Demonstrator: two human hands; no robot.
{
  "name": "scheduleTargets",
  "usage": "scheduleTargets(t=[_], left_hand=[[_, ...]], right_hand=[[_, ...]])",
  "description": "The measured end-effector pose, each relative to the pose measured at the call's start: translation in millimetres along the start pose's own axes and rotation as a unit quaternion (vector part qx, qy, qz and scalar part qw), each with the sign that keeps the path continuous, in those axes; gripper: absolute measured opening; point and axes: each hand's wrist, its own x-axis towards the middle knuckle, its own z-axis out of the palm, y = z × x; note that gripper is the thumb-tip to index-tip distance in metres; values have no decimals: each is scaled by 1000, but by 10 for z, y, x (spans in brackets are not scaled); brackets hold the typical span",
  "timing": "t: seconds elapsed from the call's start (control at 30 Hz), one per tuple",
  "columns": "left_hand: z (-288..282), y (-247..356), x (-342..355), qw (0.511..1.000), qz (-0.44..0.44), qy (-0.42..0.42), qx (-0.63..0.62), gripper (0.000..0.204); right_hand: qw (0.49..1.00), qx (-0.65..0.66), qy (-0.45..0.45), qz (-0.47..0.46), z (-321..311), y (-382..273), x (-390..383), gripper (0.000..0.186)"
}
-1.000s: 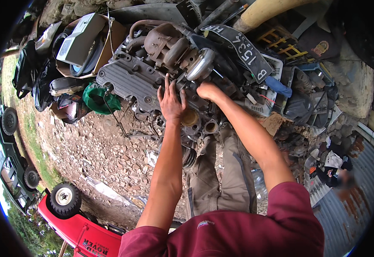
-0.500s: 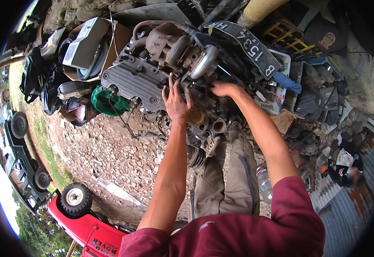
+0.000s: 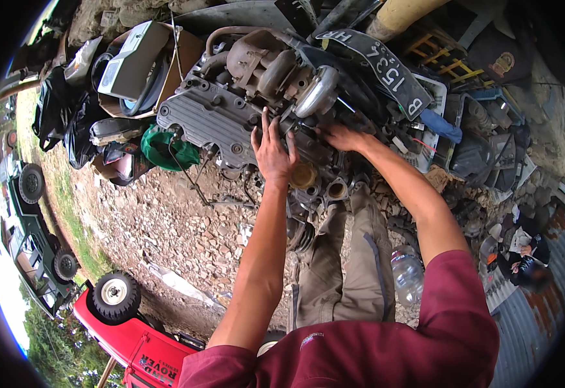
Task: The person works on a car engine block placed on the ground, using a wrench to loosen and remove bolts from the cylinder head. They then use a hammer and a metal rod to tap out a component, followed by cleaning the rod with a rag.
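Observation:
A dirty grey car engine [image 3: 221, 119] lies on gravel in front of me, with a ribbed valve cover on the left and a rusty turbocharger [image 3: 276, 61] on top. My left hand [image 3: 272, 152] rests flat on the engine block, fingers spread, just below the shiny metal turbo housing [image 3: 318, 90]. My right hand [image 3: 342, 137] reaches into the engine to the right of that housing; its fingers are curled against a part and partly hidden. A brass-coloured round port [image 3: 304, 176] sits just below my left hand.
A black number plate [image 3: 379, 68] leans behind the engine. A cardboard box [image 3: 143, 64] and black bags [image 3: 59, 119] lie at left, a green funnel [image 3: 166, 149] beside the engine. A plastic bottle [image 3: 406, 275] lies by my leg. A red vehicle [image 3: 127, 330] stands at lower left.
My view has shifted slightly. My left hand stays flat on the block; my right hand has moved a little right and deeper beside the turbo housing.

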Motion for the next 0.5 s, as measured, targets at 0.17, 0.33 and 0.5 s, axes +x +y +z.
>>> scheduleTargets(t=[0.17, 0.33, 0.5], left_hand=[[-5, 15, 20, 1000, -2, -6, -6, 46], [-17, 10, 19, 1000, -4, -9, 5, 46], [-22, 16, 42, 1000, -4, -11, 1, 45]], right_hand=[[999, 5, 49, -20, 60, -111, -37, 38], [996, -35, 77, 21, 129, -221, -86, 28], [989, -104, 101, -31, 110, -108, -79, 27]])
